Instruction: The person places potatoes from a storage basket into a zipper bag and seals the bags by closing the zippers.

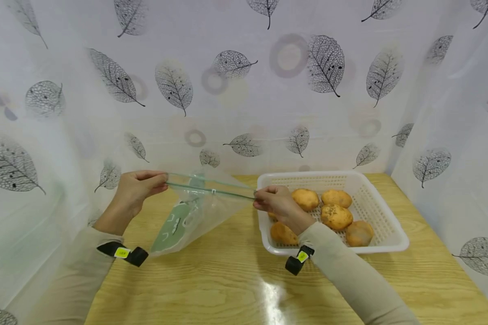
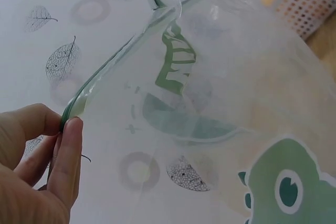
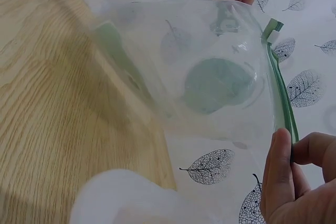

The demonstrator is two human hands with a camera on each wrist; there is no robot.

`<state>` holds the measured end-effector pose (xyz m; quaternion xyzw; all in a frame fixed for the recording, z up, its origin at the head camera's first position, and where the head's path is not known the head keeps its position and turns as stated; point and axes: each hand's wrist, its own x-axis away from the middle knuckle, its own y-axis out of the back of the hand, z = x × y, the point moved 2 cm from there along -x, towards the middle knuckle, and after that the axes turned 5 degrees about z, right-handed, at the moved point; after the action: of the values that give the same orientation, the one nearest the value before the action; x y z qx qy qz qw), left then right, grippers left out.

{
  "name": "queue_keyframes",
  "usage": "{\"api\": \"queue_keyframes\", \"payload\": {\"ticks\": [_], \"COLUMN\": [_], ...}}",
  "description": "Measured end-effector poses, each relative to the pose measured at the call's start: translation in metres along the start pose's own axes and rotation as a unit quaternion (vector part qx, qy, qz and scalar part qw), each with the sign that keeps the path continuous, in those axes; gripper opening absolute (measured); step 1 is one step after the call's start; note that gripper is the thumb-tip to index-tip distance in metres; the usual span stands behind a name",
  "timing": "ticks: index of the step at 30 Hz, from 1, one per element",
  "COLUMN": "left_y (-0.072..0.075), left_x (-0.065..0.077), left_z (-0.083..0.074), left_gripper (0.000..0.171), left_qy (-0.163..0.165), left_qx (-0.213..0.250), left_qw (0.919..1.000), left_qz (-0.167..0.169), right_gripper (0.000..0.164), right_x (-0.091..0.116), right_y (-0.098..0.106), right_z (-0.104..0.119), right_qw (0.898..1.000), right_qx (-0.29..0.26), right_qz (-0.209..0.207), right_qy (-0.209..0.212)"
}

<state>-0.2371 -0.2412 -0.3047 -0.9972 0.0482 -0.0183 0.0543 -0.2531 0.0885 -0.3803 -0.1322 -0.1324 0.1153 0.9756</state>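
Note:
A clear zip bag (image 1: pixel 217 210) with a green zip strip and a green cartoon print hangs between both hands, above the table. My left hand (image 1: pixel 132 192) pinches one end of the strip between thumb and fingers. At the other end, my right hand (image 1: pixel 282 205) pinches the strip in front of the basket. The bag's mouth is stretched wide, its two edges apart in the middle. A small slider (image 3: pixel 273 36) sits along the strip, also visible in the left wrist view. Through the film no contents show.
A white plastic basket (image 1: pixel 384 198) with several potatoes (image 1: pixel 336 217) stands on the wooden table (image 1: pixel 211 284) at right, partly behind the right hand and forearm. Leaf-printed sheeting (image 1: pixel 244 108) encloses the table at the back and sides.

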Motion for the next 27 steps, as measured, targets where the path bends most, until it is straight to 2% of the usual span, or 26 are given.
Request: {"api": "queue_keyframes", "payload": {"ticks": [3, 7, 10, 15, 22, 27], "left_y": [-0.006, -0.019, -0.029, -0.041, -0.05, -0.053], "left_x": [-0.001, -0.005, -0.009, -0.017, -0.023, -0.025], "left_z": [0.0, 0.003, 0.007, 0.018, 0.034, 0.039], "left_gripper": [0.016, 0.018, 0.017, 0.02, 0.026, 0.026], "left_qy": [0.007, 0.017, 0.023, 0.032, 0.057, 0.064], "left_qx": [0.019, 0.038, 0.051, 0.075, 0.098, 0.115], "left_qw": [0.9997, 0.9986, 0.9976, 0.9953, 0.9918, 0.9892], "left_qz": [0.013, 0.032, 0.04, 0.052, 0.058, 0.064], "right_gripper": [0.008, 0.007, 0.005, 0.008, 0.008, 0.008], "right_x": [0.002, 0.003, 0.002, -0.001, -0.005, -0.006], "right_y": [-0.001, -0.005, -0.009, -0.013, -0.014, -0.013], "right_z": [0.0, 0.0, 0.0, 0.001, -0.003, -0.004], "right_qw": [1.0, 1.0, 0.999, 1.0, 0.999, 0.999], "right_qx": [-0.006, -0.016, -0.017, -0.008, -0.008, -0.011], "right_qz": [-0.002, 0.016, 0.029, 0.026, 0.033, 0.04], "right_qy": [0.0, 0.004, 0.004, -0.006, -0.017, -0.018]}}
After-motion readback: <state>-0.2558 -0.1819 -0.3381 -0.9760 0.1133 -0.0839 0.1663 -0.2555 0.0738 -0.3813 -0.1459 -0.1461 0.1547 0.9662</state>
